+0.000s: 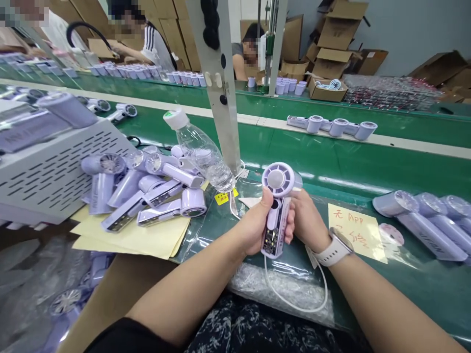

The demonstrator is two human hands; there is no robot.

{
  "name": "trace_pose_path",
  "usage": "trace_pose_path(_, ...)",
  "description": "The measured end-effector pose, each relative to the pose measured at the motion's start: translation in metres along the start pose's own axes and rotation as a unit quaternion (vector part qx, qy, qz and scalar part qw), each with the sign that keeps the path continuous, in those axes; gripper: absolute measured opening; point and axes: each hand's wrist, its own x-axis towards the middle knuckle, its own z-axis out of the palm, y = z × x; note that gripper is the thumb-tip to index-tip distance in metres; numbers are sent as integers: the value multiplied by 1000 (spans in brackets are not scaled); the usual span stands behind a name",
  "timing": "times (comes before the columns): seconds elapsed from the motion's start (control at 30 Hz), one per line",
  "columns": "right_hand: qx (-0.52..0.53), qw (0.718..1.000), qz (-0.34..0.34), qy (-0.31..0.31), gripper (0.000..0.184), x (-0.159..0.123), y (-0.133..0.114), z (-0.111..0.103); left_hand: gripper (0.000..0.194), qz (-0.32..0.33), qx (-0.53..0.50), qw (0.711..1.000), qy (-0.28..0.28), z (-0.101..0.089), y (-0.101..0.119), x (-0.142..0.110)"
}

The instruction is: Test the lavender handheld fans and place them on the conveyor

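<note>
Both my hands grip one lilac handheld fan upright over the green belt. My left hand wraps its handle from the left, thumb up near the round fan head. My right hand, with a white watch on the wrist, closes on the handle from the right. The handle's face shows an exposed circuit board. A white cable hangs in a loop from the fan's bottom end.
A heap of several lilac fans lies on yellow sheets to the left, beside a tilted water bottle and a grey vented box. More fans lie at the right by a handwritten yellow note. A white post stands ahead. Other people sit across the belt.
</note>
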Motion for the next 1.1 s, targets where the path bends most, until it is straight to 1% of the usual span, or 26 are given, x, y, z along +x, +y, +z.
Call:
trace_pose_path(0.03,-5,1000,8,21,24,-1,-1,-4,84,0,5,1000,-12,1,0,-1)
trace_pose_path(0.1,-10,996,29,82,20,-3,0,-19,79,9,42,999,-3,4,1,-4)
trace_pose_path(0.2,12,983,58,172,15,-7,4,-43,70,8,117,992,49,8,3,-6)
trace_pose_path(0.27,52,975,82,200,13,-10,5,-52,71,8,147,986,82,10,4,-6)
trace_pose_path(0.33,119,966,104,205,11,-11,1,-55,74,21,165,980,109,10,3,-5)
trace_pose_path(0.4,189,953,114,209,9,-13,-8,-55,76,29,200,970,137,9,1,-4)
trace_pose_path(0.47,231,941,95,227,6,-16,-22,-53,76,38,257,952,163,8,-1,-4)
trace_pose_path(0.57,243,937,39,248,4,-21,-40,-51,70,57,333,922,186,8,-3,-3)
trace_pose_path(0.63,240,939,14,245,7,-23,-47,-49,65,63,358,913,184,8,-4,-3)
trace_pose_path(0.7,239,941,7,241,9,-25,-48,-49,62,63,373,908,179,8,-4,-2)
trace_pose_path(0.8,238,936,-6,258,12,-27,-48,-49,60,73,387,903,170,7,-5,-2)
trace_pose_path(0.87,209,942,-49,258,14,-28,-51,-49,58,80,389,903,166,7,-7,-1)
trace_pose_path(0.93,186,948,-94,240,17,-29,-57,-46,54,88,398,897,169,8,-10,-2)
trace_pose_path(1.0,210,947,-105,219,19,-29,-64,-42,52,92,427,883,171,11,-14,-4)
trace_pose_path(1.03,240,942,-97,216,19,-28,-67,-40,53,91,444,875,170,13,-15,-5)
trace_pose_path(1.1,314,921,-72,218,18,-26,-70,-34,54,88,461,867,167,16,-18,-7)
